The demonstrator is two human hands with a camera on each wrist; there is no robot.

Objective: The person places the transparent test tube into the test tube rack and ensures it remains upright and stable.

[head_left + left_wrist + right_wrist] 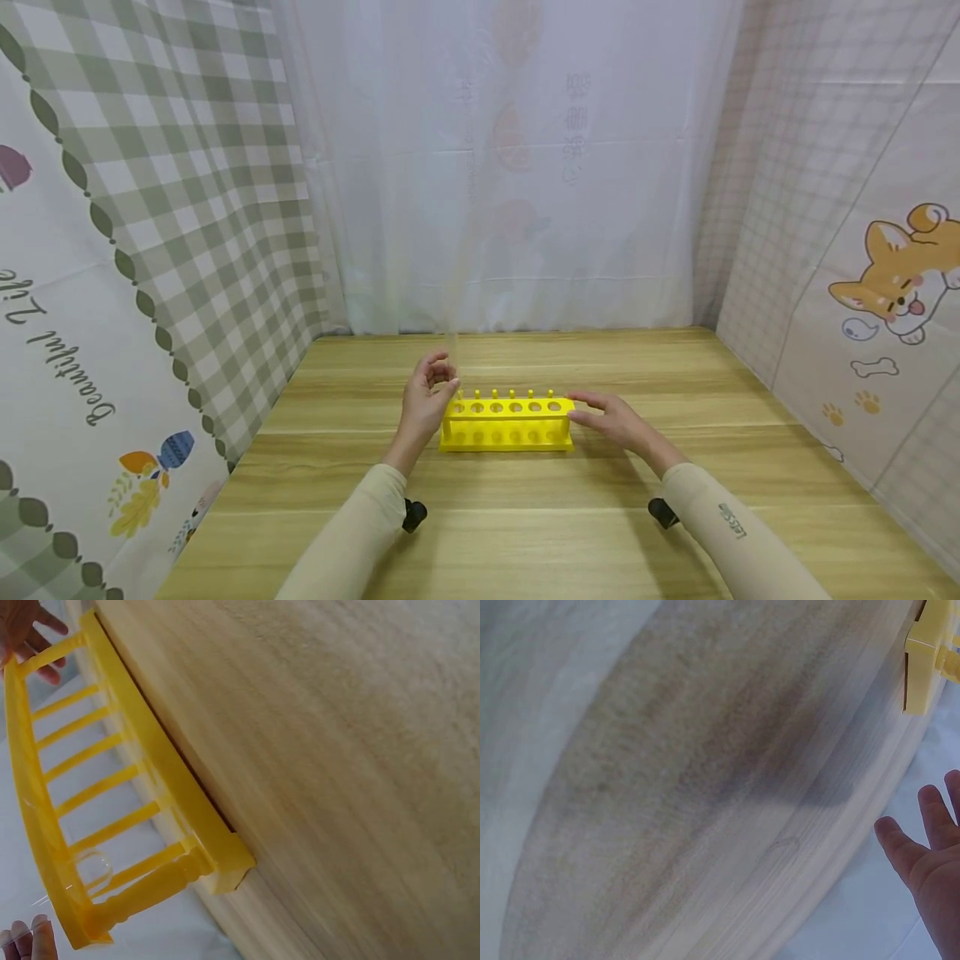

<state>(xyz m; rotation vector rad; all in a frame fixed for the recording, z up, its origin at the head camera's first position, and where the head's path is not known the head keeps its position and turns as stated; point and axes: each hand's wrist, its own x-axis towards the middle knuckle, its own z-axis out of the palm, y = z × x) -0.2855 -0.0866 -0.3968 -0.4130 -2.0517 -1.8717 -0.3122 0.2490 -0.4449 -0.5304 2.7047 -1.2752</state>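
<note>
A yellow test tube rack (507, 414) stands upright on the table, with a row of round holes along its top. At its left end my left hand (430, 398) pinches a clear test tube (452, 354) between thumb and fingers. In the left wrist view the tube's rounded bottom (94, 864) shows just below the rack's top bar, at the end hole. My right hand (617, 420) is at the rack's right end, fingers extended and fingertips at the top corner. The right wrist view catches that hand (934, 862) with fingers spread.
The wood-grain table (517, 508) spreads around the rack. A white curtain (517, 208) hangs behind it, a checked cloth (195, 142) on the left and a dog-print cloth (832, 275) on the right. Short pegs (512, 393) rise along the rack's back edge.
</note>
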